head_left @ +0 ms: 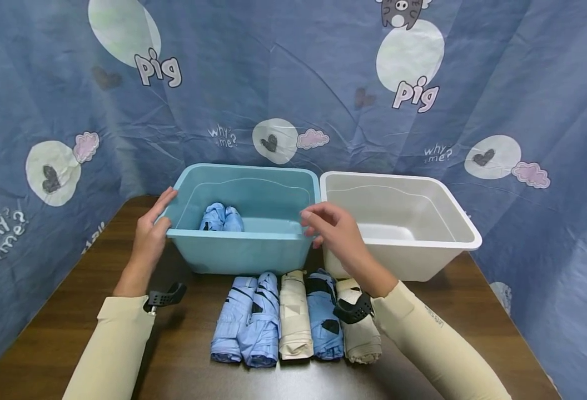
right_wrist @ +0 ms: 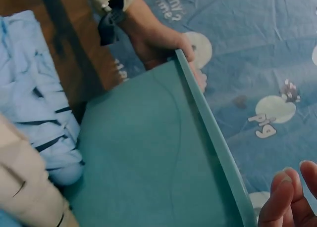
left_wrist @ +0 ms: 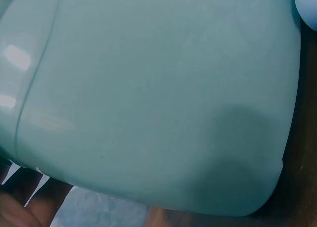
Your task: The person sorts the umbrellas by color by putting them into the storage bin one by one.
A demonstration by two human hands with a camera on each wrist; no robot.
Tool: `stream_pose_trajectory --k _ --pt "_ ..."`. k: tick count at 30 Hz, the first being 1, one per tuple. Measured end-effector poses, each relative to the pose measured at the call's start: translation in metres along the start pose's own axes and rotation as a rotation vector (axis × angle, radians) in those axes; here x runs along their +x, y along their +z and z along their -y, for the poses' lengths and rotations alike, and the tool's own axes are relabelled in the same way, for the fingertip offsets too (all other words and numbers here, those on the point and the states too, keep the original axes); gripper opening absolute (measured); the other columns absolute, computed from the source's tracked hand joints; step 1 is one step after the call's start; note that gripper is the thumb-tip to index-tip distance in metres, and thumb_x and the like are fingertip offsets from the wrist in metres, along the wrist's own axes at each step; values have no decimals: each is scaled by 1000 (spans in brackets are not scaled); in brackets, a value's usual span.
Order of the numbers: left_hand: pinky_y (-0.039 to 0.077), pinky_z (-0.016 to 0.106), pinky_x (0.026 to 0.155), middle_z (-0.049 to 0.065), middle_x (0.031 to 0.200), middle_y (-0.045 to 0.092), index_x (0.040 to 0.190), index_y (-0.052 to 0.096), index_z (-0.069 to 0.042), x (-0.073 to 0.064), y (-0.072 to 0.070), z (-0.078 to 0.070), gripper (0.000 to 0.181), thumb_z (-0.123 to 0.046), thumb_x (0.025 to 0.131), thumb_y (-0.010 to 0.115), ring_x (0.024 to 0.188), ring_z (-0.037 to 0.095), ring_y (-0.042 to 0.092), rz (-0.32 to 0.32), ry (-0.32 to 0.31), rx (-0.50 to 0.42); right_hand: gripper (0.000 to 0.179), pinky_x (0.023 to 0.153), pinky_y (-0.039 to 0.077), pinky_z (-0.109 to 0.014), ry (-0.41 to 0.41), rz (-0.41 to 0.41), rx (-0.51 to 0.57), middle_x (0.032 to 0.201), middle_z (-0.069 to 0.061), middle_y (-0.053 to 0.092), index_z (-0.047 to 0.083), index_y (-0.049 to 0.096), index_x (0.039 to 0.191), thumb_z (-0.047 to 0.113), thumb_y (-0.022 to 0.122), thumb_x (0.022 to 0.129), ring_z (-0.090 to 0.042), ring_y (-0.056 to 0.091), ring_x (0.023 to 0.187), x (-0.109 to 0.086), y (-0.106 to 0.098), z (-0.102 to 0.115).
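Observation:
My left hand (head_left: pixel 149 236) holds the left front corner of a teal bin (head_left: pixel 243 253), its fingers along the left rim and its thumb near the front. In the right wrist view that left hand (right_wrist: pixel 156 41) is at the far end of the bin's rim (right_wrist: pixel 208 113). My right hand (head_left: pixel 336 228) hovers by the bin's right front corner, fingers loosely bent with nothing in them. Two light blue rolled cloth bundles (head_left: pixel 214 216) lie inside the teal bin, toward its left. The left wrist view is mostly filled by the bin's wall (left_wrist: pixel 158 98).
A white bin (head_left: pixel 398 258) stands right of the teal one. Before the bins, several rolled cloths lie side by side: light blue rolls (head_left: pixel 233 322), a cream roll (head_left: pixel 296 319), a darker blue roll (head_left: pixel 325 319) and a beige roll (head_left: pixel 363 339). A patterned blue curtain (head_left: pixel 293 83) hangs behind.

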State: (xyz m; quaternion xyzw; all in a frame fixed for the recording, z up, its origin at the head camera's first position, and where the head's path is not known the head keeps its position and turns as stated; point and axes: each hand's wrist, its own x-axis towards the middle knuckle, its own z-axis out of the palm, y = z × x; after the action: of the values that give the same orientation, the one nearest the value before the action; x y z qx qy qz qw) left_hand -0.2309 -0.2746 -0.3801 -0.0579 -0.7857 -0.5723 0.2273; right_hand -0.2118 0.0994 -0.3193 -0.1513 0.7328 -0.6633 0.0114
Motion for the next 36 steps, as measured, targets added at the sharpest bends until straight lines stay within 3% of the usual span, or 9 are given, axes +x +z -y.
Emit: stream_pose_trajectory --k 11,18,24,30,36 --pt "25 20 102 4 152 37 142 47 -5 1 -1 1 59 3 85 34 142 18 29 3 6 -18 22 58 53 -35 -150 28 -149 95 -16 66 1 66 109 16 64 93 -29 64 77 -39 -36 -11" --pt "25 21 101 1 152 38 142 48 -7 3 -3 -2 59 1 85 34 140 15 31 -11 -8 -24 25 65 54 -37 -83 38 -292 102 -9 67 8 66 114 22 64 93 -27 64 82 -62 -53 -17" --pt "26 19 101 3 151 40 140 51 -8 1 -4 -1 59 3 85 35 139 12 33 -27 15 -24 32 78 53 -37 -111 95 -469 106 -11 68 8 63 120 19 68 90 -21 66 91 -78 -69 -29" --pt "26 19 101 3 151 40 141 51 -7 1 -4 0 58 2 85 35 139 12 33 -22 12 -28 37 77 53 -34 -48 143 -502 109 -15 67 11 61 124 20 69 89 -26 68 93 -92 -81 -47" --pt "24 22 102 1 153 37 143 48 -10 0 -1 2 60 0 86 34 140 12 30 11 -17 -17 40 74 53 -36 57 121 -560 110 -14 67 16 61 124 28 70 88 -24 68 92 -106 -86 -59"
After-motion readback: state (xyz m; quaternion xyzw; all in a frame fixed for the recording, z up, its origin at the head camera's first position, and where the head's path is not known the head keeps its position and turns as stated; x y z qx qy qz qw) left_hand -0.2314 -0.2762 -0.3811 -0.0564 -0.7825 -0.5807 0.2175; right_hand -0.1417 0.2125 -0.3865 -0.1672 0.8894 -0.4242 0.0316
